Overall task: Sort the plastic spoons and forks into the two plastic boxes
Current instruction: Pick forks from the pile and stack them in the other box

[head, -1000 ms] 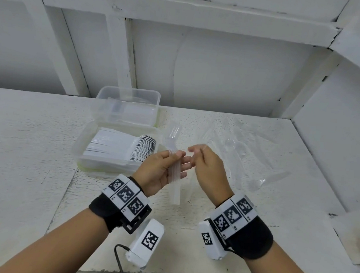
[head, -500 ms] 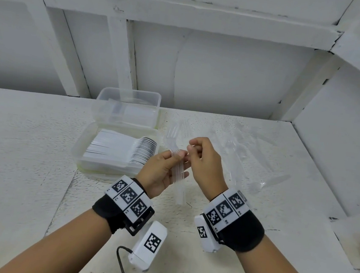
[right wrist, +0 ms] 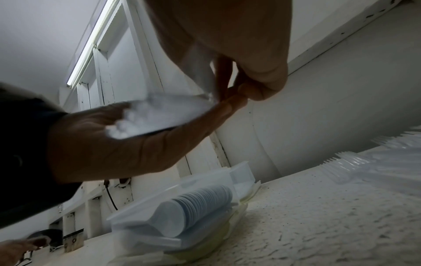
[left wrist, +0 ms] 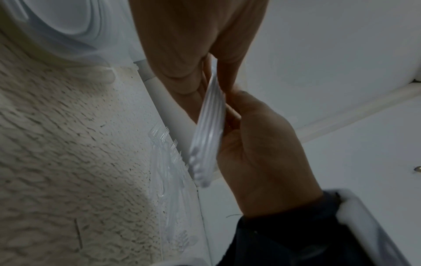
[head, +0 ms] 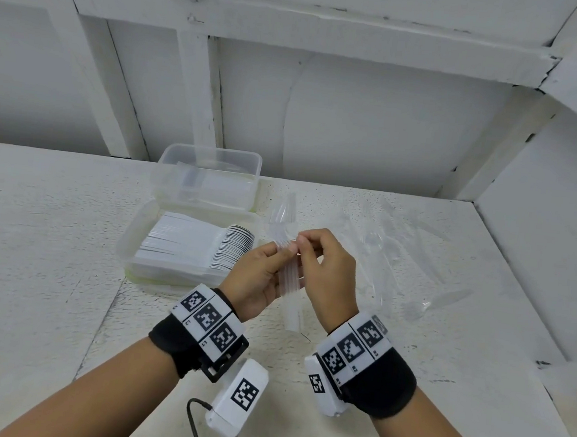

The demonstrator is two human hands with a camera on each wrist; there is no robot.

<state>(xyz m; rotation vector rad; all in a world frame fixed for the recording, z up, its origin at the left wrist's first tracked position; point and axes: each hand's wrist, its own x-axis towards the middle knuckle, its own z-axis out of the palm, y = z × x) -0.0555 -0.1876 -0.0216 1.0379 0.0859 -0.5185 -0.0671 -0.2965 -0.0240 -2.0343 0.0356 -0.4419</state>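
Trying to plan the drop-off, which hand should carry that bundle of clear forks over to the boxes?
Probably the left hand: it already grips the stack of clear plastic forks by the handles and is nearer the two clear plastic boxes. The right hand only pinches near the top.

Your left hand (head: pixel 256 278) is raised, fingers curled round a stack of forks (head: pixel 289 271); your right hand (head: pixel 327 275) pinches its top, wrists close.

Head view is bright, even and sharp, bowed at its edges. Wrist views are dim, soft; a ceiling tube light (right wrist: pixel 91 45) glares.
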